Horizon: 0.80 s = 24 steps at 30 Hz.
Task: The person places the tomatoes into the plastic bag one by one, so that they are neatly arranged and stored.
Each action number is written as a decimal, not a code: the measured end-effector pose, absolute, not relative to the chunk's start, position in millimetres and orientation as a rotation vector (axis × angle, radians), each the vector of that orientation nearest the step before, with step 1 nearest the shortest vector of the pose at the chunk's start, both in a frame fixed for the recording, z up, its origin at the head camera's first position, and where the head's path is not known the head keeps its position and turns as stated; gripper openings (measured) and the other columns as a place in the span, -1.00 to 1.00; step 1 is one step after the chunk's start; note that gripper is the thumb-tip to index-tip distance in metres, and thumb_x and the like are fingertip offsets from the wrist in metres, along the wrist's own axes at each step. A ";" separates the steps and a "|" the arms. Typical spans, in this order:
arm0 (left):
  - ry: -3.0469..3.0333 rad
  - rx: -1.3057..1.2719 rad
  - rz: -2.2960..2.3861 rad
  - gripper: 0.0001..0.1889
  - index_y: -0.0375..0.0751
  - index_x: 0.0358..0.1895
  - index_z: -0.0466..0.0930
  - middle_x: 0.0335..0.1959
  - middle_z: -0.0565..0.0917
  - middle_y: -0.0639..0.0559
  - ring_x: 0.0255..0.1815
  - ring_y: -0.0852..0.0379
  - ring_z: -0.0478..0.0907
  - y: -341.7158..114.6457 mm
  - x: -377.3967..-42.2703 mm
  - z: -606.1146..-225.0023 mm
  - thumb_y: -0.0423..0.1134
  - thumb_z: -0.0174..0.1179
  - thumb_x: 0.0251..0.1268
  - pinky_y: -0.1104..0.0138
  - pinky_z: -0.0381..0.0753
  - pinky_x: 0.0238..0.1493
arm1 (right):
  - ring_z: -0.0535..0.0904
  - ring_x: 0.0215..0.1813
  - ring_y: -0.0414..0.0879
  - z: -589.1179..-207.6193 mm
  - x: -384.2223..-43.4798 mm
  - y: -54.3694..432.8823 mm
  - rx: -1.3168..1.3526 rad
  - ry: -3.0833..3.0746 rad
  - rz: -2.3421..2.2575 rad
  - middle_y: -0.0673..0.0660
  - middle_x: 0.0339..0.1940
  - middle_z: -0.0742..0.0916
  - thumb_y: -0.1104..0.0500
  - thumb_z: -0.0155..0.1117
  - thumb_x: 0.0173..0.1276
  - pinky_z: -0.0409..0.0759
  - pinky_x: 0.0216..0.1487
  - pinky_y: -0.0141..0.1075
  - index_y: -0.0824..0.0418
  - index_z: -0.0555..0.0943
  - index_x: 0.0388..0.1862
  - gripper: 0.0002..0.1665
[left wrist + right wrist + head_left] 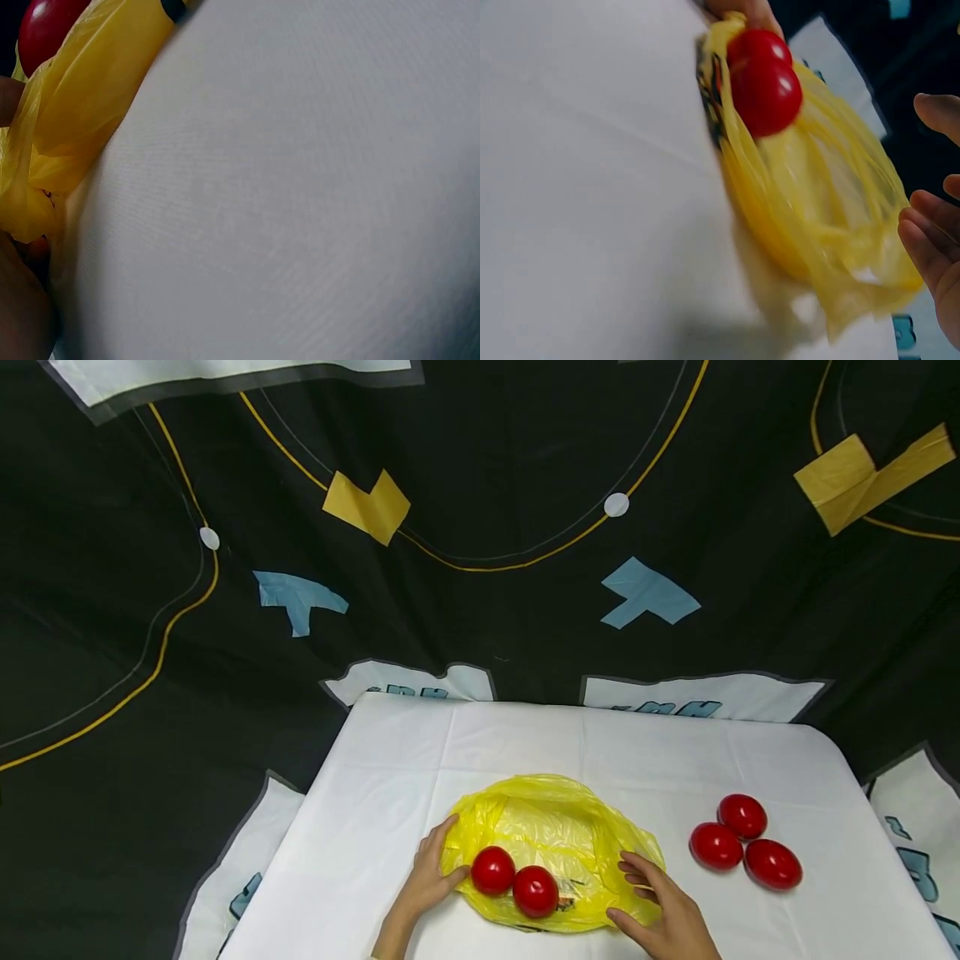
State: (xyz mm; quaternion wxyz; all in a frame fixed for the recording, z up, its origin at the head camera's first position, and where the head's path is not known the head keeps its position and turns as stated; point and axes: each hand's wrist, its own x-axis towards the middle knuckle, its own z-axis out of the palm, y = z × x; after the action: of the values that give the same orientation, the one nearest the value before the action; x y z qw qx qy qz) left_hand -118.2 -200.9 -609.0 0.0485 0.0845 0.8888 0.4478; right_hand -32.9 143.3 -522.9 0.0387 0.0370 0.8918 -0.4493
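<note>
Yellow bag [547, 827]: lies spread on the white table [390, 760], mouth gaping, right between both hands.
Two red balls [492, 871]: sit side by side inside the mouth, at the left end, close by the left thumb.
Left hand [432, 872]: pinches the left rim, neatly now, plastic caught between thumb and fingers.
Right hand [667, 910]: fans out at the opposite rim, thumb well apart from fingers, grasping nothing; touching the film or just beside it, impossible to tell.
Three other balls [716, 847]: rest in a close cluster, off to the right.
Step in hand: looks like steadying the bag around the pair.
Next move: seems to call for a hold on the right rim, without tipping the pair out.
</note>
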 end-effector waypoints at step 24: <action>2.709 0.269 1.370 -0.13 0.03 0.45 0.11 0.36 0.29 -0.07 0.30 -0.13 0.17 -201.1 -119.0 -609.1 -0.16 0.27 -0.04 -0.27 0.07 0.25 | 0.46 0.10 0.32 -541.8 -18.8 240.5 0.521 2.897 -1.066 0.38 0.17 0.51 0.00 0.57 -0.06 0.50 0.01 0.09 0.25 0.25 0.32 0.02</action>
State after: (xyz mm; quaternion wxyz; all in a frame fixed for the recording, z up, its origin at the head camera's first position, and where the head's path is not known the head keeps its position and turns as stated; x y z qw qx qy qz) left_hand -119.0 -201.1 -609.1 0.0473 0.0882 0.8879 0.4490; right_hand -18.8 240.5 -541.8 0.0055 0.1665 0.9254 -0.3405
